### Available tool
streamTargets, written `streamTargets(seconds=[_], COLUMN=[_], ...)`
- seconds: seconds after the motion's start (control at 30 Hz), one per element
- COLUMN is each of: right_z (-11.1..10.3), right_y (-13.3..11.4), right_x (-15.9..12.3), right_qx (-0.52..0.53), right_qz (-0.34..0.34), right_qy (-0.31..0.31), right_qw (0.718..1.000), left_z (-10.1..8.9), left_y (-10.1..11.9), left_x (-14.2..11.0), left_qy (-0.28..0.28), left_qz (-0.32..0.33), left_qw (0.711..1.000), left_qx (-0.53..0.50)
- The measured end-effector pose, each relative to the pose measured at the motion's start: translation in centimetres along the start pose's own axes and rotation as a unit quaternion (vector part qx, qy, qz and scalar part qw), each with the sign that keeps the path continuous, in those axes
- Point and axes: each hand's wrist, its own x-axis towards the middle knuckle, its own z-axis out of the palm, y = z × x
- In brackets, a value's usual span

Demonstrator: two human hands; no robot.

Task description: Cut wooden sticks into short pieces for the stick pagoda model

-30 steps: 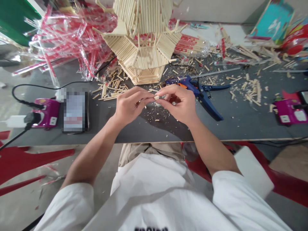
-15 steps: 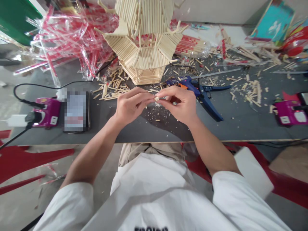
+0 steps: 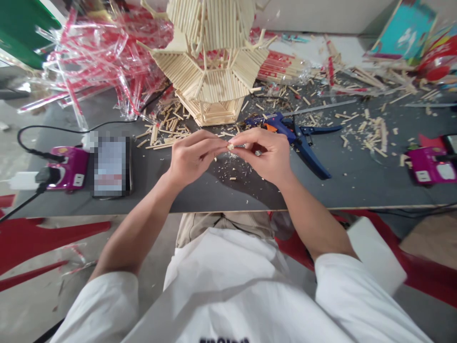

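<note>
My left hand [image 3: 194,155] and my right hand [image 3: 267,151] meet fingertip to fingertip above the table. Between them they pinch a small pale wooden piece [image 3: 231,147], held from both sides; its exact shape is too small to make out. Just beyond the hands rises a tiered model [image 3: 218,88] built from thin wooden sticks, with flared roof-like panels. Right of my right hand lies a blue glue gun [image 3: 280,124], overlapping a pair of blue-handled cutters [image 3: 310,155]. Short cut sticks [image 3: 154,134] and crumbs are scattered around the model's base.
Crumpled red and clear plastic wrappers [image 3: 107,62] are heaped at the back left. A phone [image 3: 110,166] lies beside a purple power adapter [image 3: 69,166] with black cables. Another purple adapter [image 3: 430,164] is at right. Stick offcuts [image 3: 378,136] litter the grey table [image 3: 364,188].
Both hands keep the same pinch on the small wooden piece. The whole view has shifted very slightly; nothing else visibly differs.
</note>
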Motion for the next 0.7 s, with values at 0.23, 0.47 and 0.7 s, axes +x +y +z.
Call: streamTargets(seconds=[0.23,0.47,0.7], right_z=[-0.11,0.11,0.13], right_y=[-0.04,-0.06,0.0], right_x=[0.13,0.17,0.16], right_qx=[0.016,0.005,0.005], right_qz=[-0.014,-0.017,-0.01], right_qy=[0.0,0.005,0.003], right_qw=[1.0,1.0,1.0], left_z=[0.25,0.27,0.16], left_y=[0.16,0.23,0.48], left_x=[0.06,0.03,0.28], left_qy=[0.019,0.006,0.004], left_qz=[0.0,-0.025,-0.028], left_qw=[1.0,1.0,0.999], left_qx=[-0.016,-0.016,-0.039])
